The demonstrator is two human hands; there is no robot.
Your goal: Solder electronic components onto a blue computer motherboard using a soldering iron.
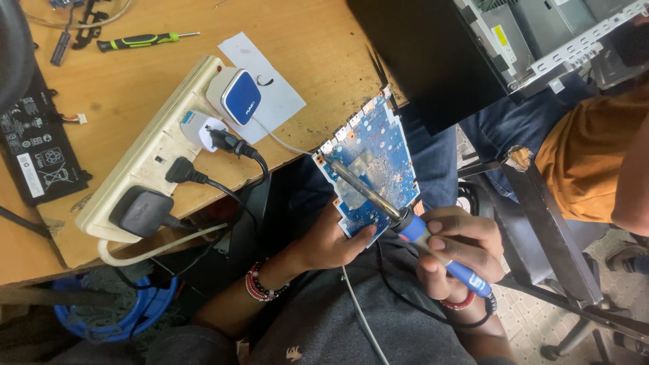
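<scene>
scuffed wooden workbench, tiled floor, daylight.

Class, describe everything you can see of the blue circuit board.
The blue circuit board is a flat, long panel with small components, silvery patches and metal ports on its upper-left edge. It is tilted beyond the wooden table's edge. The left hand holds its lower end; the soldering iron's metal shaft lies across it, held by the right hand.

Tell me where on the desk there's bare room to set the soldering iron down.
Bare wood lies on the desk right of the white paper, up to the black case, and between the green screwdriver and the power strip. It's crowded around the strip's plugs and beside the black battery. The right hand holds the soldering iron; the left hand holds the blue circuit board.
</scene>
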